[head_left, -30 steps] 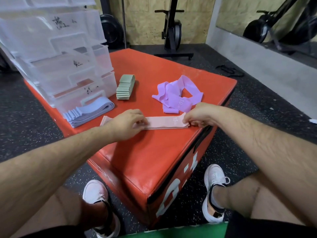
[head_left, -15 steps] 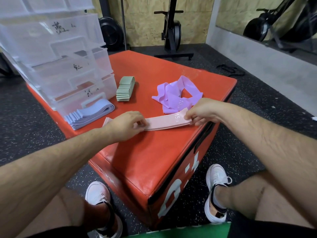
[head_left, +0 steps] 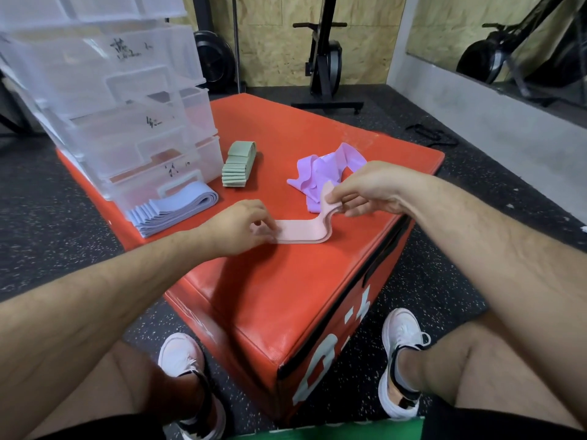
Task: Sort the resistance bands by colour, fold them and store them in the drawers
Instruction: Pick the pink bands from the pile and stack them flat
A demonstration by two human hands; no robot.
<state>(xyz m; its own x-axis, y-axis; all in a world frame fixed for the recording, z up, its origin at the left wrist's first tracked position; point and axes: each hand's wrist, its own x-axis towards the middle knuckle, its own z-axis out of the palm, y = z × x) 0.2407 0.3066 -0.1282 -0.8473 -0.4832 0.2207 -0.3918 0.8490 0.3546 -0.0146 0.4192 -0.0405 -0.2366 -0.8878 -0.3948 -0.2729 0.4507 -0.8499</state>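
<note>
A stack of pink bands (head_left: 303,231) lies near the front of the red box (head_left: 286,290). My left hand (head_left: 236,225) pinches its left end against the box. My right hand (head_left: 365,188) pinches the right end and holds it lifted and curled up toward the left. Loose purple bands (head_left: 317,176) lie behind my right hand. A folded green stack (head_left: 238,163) and a folded blue stack (head_left: 173,208) lie by the clear plastic drawer unit (head_left: 127,122) at the box's back left.
The red box has its front corner between my white shoes (head_left: 401,360). Black rubber floor surrounds it. Gym machines (head_left: 327,58) stand by the plywood wall behind, and a grey ledge runs along the right.
My right hand has lifted the right end of the pink bands off the box and carried it up and leftward, bending the stack. My left hand stays on the left end.
</note>
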